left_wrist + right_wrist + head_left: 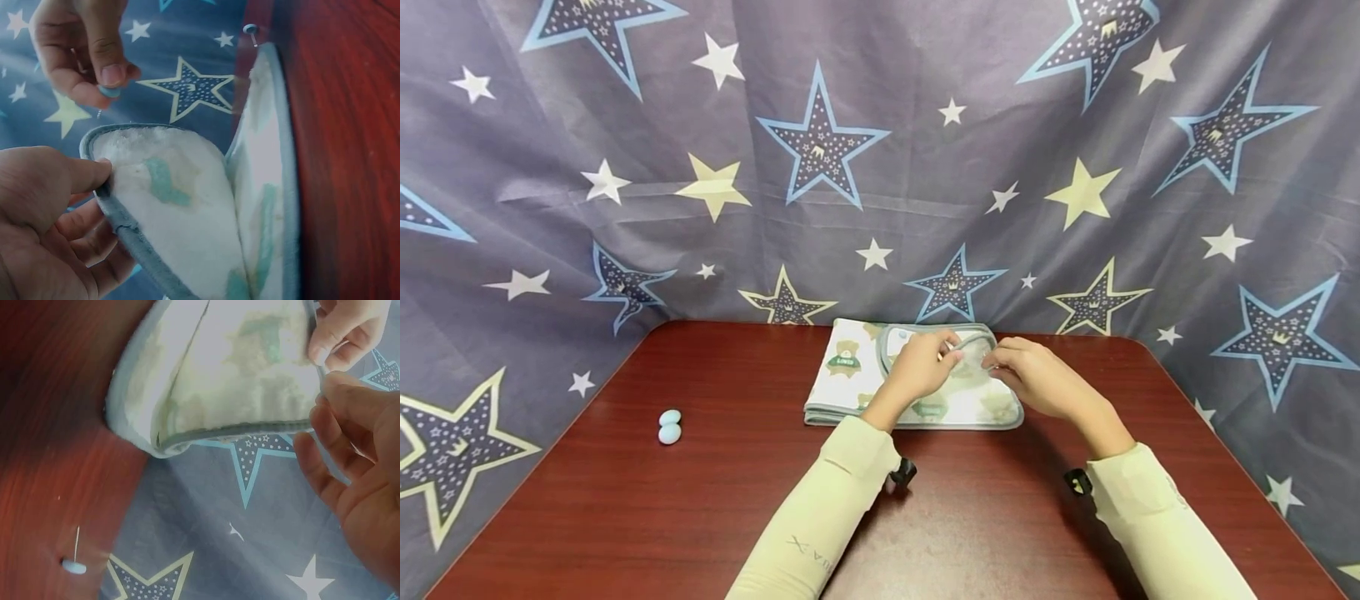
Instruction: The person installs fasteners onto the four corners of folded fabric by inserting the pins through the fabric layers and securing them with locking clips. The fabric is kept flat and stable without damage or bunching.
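A folded white cloth (850, 387) with teddy bear prints and grey-blue edging lies at the back of the table. One flap of it is lifted. My left hand (921, 367) pinches the flap's bound edge (122, 215) between thumb and fingers. Close by on the right, my right hand (1041, 379) pinches a pin by its light blue head (109, 92). The pin's thin shaft points down just above the flap in the left wrist view. Another pin with a light blue head (74, 567) rests on the table beside the cloth's corner.
Two small light blue oval pieces (670, 425) lie against each other on the left part of the dark red table (737, 483). A star-patterned grey curtain (880, 225) hangs right behind the table's back edge and round both sides.
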A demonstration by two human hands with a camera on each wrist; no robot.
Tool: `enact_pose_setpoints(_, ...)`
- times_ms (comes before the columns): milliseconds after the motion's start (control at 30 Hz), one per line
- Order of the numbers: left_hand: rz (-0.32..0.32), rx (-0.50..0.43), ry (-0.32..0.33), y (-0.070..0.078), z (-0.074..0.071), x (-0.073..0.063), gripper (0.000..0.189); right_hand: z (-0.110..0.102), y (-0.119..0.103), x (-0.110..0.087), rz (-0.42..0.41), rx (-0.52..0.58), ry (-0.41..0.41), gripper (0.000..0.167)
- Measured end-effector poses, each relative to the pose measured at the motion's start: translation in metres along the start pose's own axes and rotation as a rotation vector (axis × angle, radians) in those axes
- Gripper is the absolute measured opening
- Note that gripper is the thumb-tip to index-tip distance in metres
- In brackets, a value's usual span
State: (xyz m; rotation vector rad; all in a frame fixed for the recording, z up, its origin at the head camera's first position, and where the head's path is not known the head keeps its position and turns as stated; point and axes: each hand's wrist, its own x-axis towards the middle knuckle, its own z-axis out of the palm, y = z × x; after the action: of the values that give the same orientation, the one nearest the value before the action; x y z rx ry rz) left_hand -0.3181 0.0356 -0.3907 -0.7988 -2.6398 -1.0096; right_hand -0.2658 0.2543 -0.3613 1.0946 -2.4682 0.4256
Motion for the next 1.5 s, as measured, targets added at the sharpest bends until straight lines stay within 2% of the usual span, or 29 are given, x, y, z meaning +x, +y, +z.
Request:
enact_pose_setpoints(200,-0.009,-0.040,0.045,-0.005,-0.008,0.003,0.018,0.004,0.001,0.008,-0.005,0.009,0.017,0.015)
enact_pose_setpoints(533,-0.016,-0.054,0.059,-0.006,-0.010,0.003,0.017,0.007,0.006,0.018,0.109,0.093,0.062,0.014)
enact_pose_setpoints(767,0.023,-0.044,0.010,-0.003,-0.012,0.002,0.016,0.008,0.010,0.021,0.137,0.155,-0.004,0.013)
enact_pose_setpoints(900,0.040,-0.052,-0.019,-0.002,-0.012,0.002,0.016,0.010,0.014,0.021,0.125,0.165,-0.006,0.012)
enact_pose_setpoints(1167,0.051,-0.058,-0.010,-0.001,-0.011,0.003,0.015,0.017,0.019,0.022,0.068,0.189,0.068,0.012)
enact_pose_setpoints(1333,0.050,-0.081,-0.038,0.001,-0.011,0.002,0.016,0.022,0.019,0.023,0.072,0.171,0.129,0.014)
enact_pose_setpoints(1500,0.057,-0.077,-0.029,0.000,-0.011,0.002,0.017,0.024,0.016,0.023,0.107,0.167,0.190,0.016)
